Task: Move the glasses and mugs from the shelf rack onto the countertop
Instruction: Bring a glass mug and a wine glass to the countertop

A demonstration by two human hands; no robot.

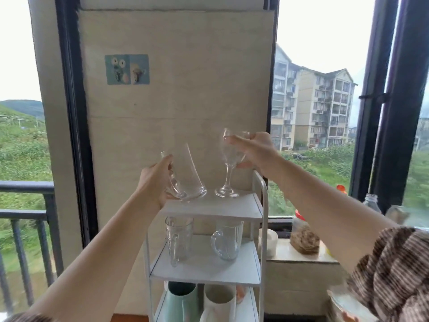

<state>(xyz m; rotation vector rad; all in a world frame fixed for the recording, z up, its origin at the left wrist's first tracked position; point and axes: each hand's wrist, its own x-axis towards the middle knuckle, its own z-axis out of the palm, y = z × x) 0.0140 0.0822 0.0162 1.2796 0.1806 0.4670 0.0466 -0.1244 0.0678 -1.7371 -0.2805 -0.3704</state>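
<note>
The tall glass mug [185, 173] is at the left edge of the top shelf [220, 206] of the white shelf rack [263, 228]. It is tilted, with its rim leaning left and its base low over the shelf's left corner. The left hand [155, 180] has its fingers curled round the mug's handle. Just beside it stands the wine glass [229, 159], upright. The right hand [257, 152] grips its bowl from the right side, thumb below and fingers above. Its foot sits at the back of the top shelf, but blur makes it hard to tell whether it touches the board or is just clear of it. The two glasses are near each other and do not touch.

There is open air above the top shelf. The pale wall panel [176, 101] stands close behind it, and the rack's right post rises under the right wrist.

On the middle shelf [209, 268] two more glass mugs stand apart, the ribbed mug [178, 238] at left and the plain mug [227, 240] at right. Below them are a mint mug [181, 303] and a white mug [219, 303].

Right of the rack and lower lies the tabletop [299, 256]. It carries a white cup [269, 240] against the rack, a jar [304, 238] of brown contents and a clear bottle [371, 203] farther right, with bare surface at its front edge. A dark railing [25, 187] runs at left.
</note>
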